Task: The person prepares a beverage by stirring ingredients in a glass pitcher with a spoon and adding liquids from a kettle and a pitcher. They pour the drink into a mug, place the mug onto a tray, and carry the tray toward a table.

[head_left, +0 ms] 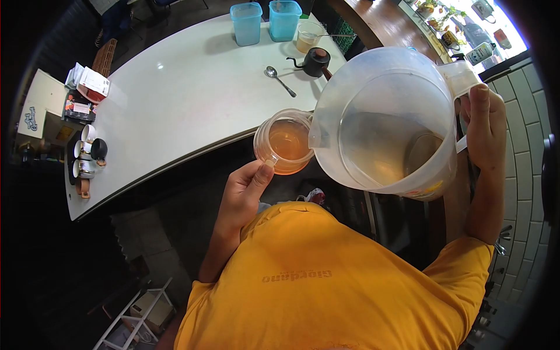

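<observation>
Left hand: thumb and fingers closed on the handle of the glass jug.
Glass jug: amber liquid inside, beside the near edge of the white table.
Right hand: fingers wrapped round the handle of the plastic pitcher.
Plastic pitcher: right of the jug, tilted, spout by the jug's rim; contact cannot be told.
Far on table: dark kettle, with a spoon to its left.
Spill risk: spout and rim drifting apart could put any poured liquid outside the jug; a knock between them could slop the amber liquid.
</observation>
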The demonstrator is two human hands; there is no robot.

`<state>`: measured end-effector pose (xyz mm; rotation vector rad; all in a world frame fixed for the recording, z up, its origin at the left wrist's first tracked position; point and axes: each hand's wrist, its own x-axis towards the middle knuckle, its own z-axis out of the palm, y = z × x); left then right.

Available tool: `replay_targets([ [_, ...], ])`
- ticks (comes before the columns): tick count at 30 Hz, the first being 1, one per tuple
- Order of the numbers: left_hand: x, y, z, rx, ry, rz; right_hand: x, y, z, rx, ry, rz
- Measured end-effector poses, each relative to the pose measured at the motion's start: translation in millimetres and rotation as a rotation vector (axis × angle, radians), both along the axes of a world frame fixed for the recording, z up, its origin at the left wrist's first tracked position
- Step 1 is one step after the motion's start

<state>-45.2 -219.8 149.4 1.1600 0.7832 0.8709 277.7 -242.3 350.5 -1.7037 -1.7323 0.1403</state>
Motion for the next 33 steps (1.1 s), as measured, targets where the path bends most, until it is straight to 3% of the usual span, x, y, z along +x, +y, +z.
replay_targets([
  [33, 4.5, 0.8, -12.5, 0.019, -0.072, -0.010, -2.6, 5.4, -1.3, -0.016, -0.039, -0.019],
])
